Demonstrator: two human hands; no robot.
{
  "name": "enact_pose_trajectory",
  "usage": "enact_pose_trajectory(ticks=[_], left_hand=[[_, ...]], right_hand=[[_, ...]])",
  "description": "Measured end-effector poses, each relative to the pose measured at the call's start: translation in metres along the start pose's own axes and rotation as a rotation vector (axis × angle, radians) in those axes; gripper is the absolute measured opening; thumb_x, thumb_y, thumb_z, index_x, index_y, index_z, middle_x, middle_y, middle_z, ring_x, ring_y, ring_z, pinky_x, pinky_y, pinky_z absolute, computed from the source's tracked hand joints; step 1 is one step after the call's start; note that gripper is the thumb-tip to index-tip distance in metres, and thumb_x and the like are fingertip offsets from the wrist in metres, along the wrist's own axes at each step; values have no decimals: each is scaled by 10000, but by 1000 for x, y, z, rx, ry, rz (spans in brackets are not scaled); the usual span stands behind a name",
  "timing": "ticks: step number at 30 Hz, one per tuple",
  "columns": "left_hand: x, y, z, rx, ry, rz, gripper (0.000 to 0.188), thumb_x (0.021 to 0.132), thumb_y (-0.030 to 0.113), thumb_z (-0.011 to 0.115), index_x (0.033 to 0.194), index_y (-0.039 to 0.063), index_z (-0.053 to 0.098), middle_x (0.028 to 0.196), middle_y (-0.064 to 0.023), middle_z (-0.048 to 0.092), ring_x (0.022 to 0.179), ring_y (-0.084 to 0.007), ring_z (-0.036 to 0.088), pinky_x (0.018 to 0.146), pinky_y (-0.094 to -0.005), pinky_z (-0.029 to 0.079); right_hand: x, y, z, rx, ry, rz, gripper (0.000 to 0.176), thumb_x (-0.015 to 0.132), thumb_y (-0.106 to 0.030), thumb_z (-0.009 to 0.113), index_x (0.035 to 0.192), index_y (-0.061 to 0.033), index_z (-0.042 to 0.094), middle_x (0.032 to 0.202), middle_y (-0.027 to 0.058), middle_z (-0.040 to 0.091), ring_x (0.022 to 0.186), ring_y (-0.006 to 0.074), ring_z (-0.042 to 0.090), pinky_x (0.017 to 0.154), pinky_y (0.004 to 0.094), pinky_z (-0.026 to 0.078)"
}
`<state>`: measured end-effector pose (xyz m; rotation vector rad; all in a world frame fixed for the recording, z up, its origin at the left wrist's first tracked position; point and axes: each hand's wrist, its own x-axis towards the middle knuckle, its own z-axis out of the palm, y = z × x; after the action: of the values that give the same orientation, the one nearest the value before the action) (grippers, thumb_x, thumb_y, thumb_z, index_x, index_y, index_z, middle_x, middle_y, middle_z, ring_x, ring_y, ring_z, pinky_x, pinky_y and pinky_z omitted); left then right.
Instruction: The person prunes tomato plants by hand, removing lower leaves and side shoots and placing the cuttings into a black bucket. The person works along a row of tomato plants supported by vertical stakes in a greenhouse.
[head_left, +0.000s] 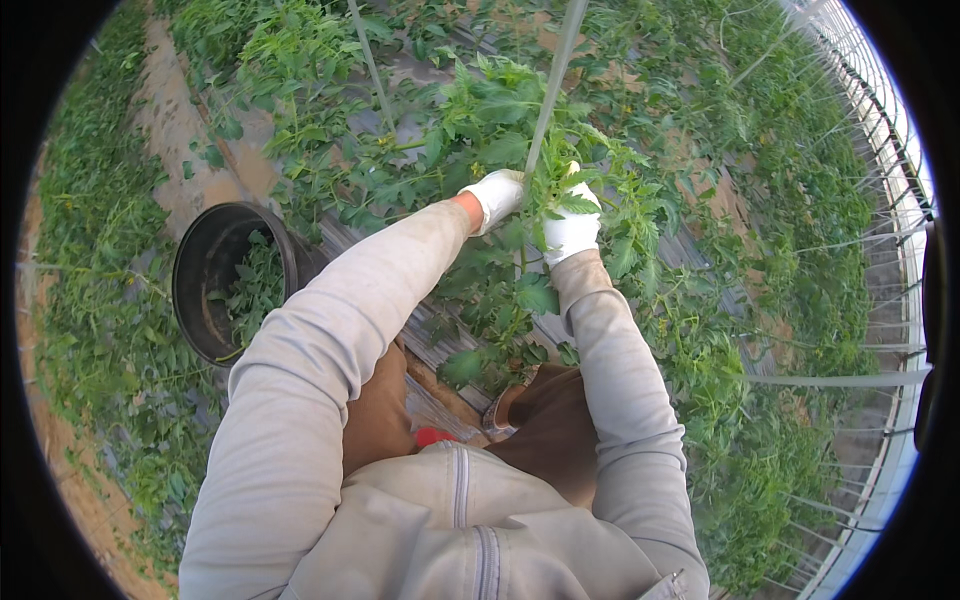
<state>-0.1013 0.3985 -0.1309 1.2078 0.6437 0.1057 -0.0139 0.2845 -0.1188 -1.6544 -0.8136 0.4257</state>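
Both my hands wear white gloves and reach into a tomato plant (517, 150) in front of me. My left hand (499, 199) is at the foot of a pale hanging strip (555, 82), beside the plant's stem. Its fingers are partly hidden, so I cannot see whether they grip the strip. On the other side of the stem is my right hand (571, 221), with leaves covering part of its fingers. One fingertip shows above the leaves. What the right hand holds, if anything, is hidden by the foliage.
A black plastic bucket (191, 292) with cut green leaves (259, 289) inside stands to my left. Plastic mulch film (442, 341) covers the soil between the plants. More pale strips (371, 67) hang over the rows. The greenhouse side wall (904, 300) curves along the right.
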Motion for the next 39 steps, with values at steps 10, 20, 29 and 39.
enact_pose_trajectory(ticks=[10,20,29,39], left_hand=[[4,-5,-9,-307,36,-15,225,993,175,566,1141,60,690,1001,-67,716,870,-191,655,753,-336,497],[-2,-7,-23,-290,125,-151,218,982,145,583,1146,25,662,1043,-85,703,879,-182,671,758,-323,531],[5,-11,-37,-189,-115,55,264,931,126,701,1175,30,671,1103,-54,701,961,-161,672,831,-304,546],[7,-14,-35,-526,-93,-155,222,970,121,634,1175,43,663,1119,-92,710,1005,-184,687,891,-334,567]], right_hand=[[-11,-53,-6,-806,-146,-404,259,829,-253,706,1011,-95,611,842,141,688,785,374,679,674,435,526],[-20,-49,-6,-842,-261,-453,258,844,-217,659,1080,-113,644,867,136,697,812,351,688,706,432,536],[-27,-37,-4,-976,-281,-709,212,836,-148,583,1042,-109,615,815,83,663,782,262,678,695,405,508],[-26,-45,-6,-891,-192,-718,165,818,-152,595,974,-125,639,795,69,628,759,265,658,670,400,487]])
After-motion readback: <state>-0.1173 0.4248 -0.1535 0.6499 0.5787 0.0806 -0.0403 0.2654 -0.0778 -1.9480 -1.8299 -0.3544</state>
